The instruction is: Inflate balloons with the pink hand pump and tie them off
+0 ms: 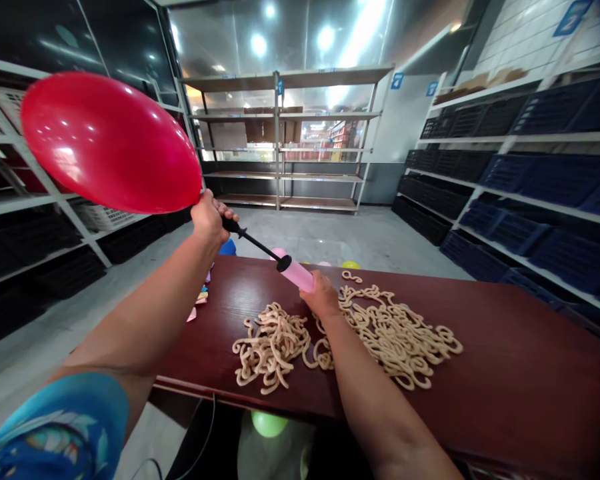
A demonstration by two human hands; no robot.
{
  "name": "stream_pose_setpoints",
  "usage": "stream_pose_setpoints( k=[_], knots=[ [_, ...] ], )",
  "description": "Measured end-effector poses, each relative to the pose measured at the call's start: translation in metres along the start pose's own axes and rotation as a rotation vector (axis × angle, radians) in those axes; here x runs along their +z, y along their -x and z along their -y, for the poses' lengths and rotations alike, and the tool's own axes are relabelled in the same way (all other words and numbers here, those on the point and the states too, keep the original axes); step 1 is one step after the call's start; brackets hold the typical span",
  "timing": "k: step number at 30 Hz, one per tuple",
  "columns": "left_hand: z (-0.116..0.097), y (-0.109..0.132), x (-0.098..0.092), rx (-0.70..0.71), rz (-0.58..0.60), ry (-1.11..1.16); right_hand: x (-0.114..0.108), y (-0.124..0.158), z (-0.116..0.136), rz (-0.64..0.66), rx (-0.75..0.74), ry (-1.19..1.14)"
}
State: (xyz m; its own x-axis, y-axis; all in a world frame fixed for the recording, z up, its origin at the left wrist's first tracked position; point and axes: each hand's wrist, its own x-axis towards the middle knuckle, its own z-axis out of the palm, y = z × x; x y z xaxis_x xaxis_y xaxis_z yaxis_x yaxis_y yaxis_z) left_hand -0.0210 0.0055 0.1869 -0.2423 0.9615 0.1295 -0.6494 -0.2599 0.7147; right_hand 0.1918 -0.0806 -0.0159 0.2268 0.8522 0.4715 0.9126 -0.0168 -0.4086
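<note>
A large red balloon, blown up, stands out to the upper left. My left hand is closed at its neck and around the black handle end of a hand balloon pump. From there the pump's black rod runs down to its pink barrel. Around the barrel's lower end my right hand is wrapped. The rod is partly drawn out of the barrel. Below and beside my right forearm lie a smaller heap of beige curly pieces and a wider spread of the same pieces. The fingers of my right hand are partly hidden.
The dark red table lies under my arms, with small coloured pieces at its left edge. A green balloon is below the near edge. Shelving stands at the back, and dark crates line the right.
</note>
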Motion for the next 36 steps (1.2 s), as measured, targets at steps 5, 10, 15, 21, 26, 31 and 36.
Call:
stream_pose_setpoints(
  k=[5, 10, 15, 21, 26, 31, 36],
  knots=[
    [0.044, 0.015, -0.006, -0.038, -0.008, -0.013, -0.001, 0.002, -0.003, 0.049, 0.004, 0.045],
    [0.092, 0.043, -0.008, -0.126, -0.050, -0.040, -0.002, 0.004, 0.001, 0.079, -0.014, 0.043],
    [0.100, 0.053, -0.009, -0.142, -0.057, -0.056, -0.006, 0.004, 0.005, 0.104, -0.009, 0.024],
    [0.045, 0.025, -0.007, -0.082, -0.023, -0.054, -0.009, 0.001, 0.007, 0.050, -0.024, 0.012],
    [0.003, 0.003, -0.006, 0.015, -0.016, -0.063, -0.005, 0.002, 0.006, -0.005, -0.043, -0.006],
    [0.031, 0.012, -0.015, -0.015, -0.050, -0.053, -0.001, 0.006, 0.005, 0.044, -0.037, -0.007],
    [0.082, 0.041, -0.017, -0.112, -0.049, -0.022, 0.000, 0.008, 0.006, 0.088, -0.048, -0.024]
  ],
)
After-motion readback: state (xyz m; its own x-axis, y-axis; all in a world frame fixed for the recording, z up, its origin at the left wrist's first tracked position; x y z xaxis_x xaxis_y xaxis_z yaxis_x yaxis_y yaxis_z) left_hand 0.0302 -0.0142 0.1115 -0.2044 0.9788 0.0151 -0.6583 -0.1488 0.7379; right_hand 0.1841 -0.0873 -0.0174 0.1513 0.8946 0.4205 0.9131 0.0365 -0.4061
